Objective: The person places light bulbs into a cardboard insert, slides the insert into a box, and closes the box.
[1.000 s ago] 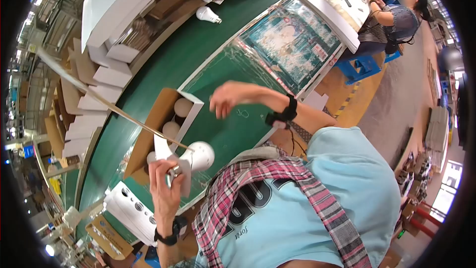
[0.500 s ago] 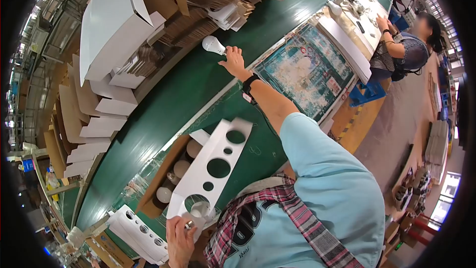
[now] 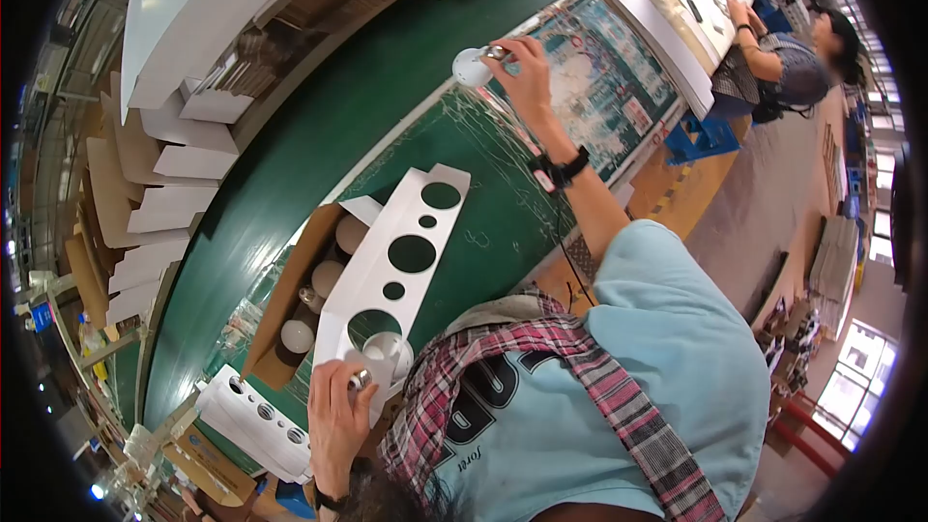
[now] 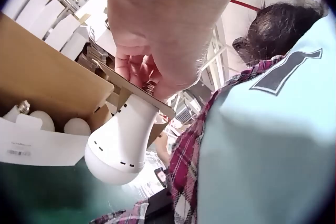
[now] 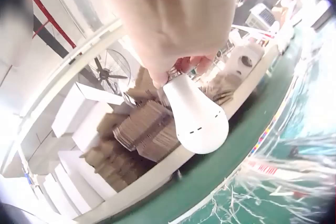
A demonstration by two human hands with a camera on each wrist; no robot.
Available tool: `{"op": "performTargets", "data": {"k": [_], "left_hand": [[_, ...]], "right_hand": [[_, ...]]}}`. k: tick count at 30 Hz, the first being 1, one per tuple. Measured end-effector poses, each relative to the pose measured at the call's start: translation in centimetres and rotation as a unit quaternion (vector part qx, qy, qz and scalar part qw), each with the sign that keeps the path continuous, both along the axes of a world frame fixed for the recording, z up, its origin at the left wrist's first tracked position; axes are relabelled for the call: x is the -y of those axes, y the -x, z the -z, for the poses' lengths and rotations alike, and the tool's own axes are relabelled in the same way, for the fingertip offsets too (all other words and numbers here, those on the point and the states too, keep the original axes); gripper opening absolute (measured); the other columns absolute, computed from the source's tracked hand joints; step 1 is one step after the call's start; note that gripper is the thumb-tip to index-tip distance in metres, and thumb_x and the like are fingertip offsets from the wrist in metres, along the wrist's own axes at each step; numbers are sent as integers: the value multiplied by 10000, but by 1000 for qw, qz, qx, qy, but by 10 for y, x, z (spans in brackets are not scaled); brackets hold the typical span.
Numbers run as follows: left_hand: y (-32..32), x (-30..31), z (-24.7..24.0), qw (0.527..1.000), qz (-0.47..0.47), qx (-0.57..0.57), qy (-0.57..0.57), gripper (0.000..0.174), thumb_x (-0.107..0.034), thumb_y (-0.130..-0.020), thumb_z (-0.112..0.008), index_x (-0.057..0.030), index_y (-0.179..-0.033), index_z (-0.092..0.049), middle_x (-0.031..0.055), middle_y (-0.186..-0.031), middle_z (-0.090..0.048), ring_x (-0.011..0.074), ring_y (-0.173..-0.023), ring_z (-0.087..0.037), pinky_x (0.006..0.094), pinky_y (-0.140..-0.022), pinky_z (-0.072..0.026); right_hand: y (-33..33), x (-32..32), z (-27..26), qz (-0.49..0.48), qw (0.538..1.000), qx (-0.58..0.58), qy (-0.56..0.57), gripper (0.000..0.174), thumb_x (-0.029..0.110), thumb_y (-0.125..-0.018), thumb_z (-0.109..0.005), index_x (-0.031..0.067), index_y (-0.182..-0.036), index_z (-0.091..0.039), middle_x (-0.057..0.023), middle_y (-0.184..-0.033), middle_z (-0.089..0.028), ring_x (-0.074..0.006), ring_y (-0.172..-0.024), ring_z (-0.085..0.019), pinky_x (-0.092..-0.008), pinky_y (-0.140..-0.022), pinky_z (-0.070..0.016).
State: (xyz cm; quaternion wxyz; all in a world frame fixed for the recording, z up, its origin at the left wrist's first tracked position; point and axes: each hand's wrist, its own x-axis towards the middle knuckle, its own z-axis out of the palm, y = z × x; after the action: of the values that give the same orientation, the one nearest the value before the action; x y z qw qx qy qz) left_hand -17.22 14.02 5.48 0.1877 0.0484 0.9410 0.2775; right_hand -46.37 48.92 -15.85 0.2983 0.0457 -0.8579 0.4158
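Note:
In the head view my left hand [image 3: 336,416] pinches the metal screw base of a white light bulb [image 4: 118,145] at the near end of a white cardboard insert [image 3: 406,217]. The bulb passes through the card, its round head on the far side from the fingers. Several round holes run along the insert, which slants over an open carton [image 3: 282,304]. White bulbs [image 3: 298,336] lie inside that carton. My right hand [image 3: 527,82] is stretched out over the workbench, fingers gripping another bulb [image 5: 202,124] by its screw base, with the white head pointing away from the palm.
A green conveyor belt [image 3: 338,106] curves past the bench. White cartons [image 3: 184,29] and folded cardboard stand beyond it. Another holed white insert [image 3: 253,440] lies at lower left. A person [image 3: 788,58] works at the far right, near a blue stool [image 3: 701,140].
My right hand reached to the bulb on the belt, took it and brought it back toward the bench. My left hand swung the insert out flat over the carton, keeping its bulb.

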Motion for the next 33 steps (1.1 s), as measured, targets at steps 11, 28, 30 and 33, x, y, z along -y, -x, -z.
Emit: {"op": "performTargets", "data": {"k": [11,28,30,33], "left_hand": [[20,-35,50,990,29,-90,-103,205,-117,-880,-583,-2,-1023,-492,153,-933,-442,296,-801,-478,367,-717,-413],[45,-70,62,958,229,-153,-73,234,-76,-845,-598,-12,-1052,-510,149,-965,-482,301,-831,-511,383,-735,-431],[34,-64,88,954,270,-126,-41,248,-85,-837,-605,-16,-1052,-503,148,-978,-482,321,-872,-500,401,-768,-410],[23,-58,115,945,306,-111,-15,254,-94,-825,-615,-17,-1038,-499,138,-957,-475,314,-877,-490,405,-766,-392]], "right_hand": [[-190,-16,24,34,990,131,38,316,204,-695,-816,49,-876,-608,-43,-761,-573,-136,-611,-552,-279,-549,-458],[-235,29,54,4,989,148,22,455,301,-679,-803,107,-1039,-604,-66,-1039,-528,-280,-1018,-498,-389,-799,-487],[-238,26,52,14,990,134,42,474,278,-692,-801,73,-1067,-595,-91,-1094,-542,-311,-1076,-487,-411,-838,-479],[-244,26,59,58,978,154,125,497,256,-693,-806,43,-1079,-577,-102,-1109,-546,-316,-1087,-501,-405,-819,-489]]}}
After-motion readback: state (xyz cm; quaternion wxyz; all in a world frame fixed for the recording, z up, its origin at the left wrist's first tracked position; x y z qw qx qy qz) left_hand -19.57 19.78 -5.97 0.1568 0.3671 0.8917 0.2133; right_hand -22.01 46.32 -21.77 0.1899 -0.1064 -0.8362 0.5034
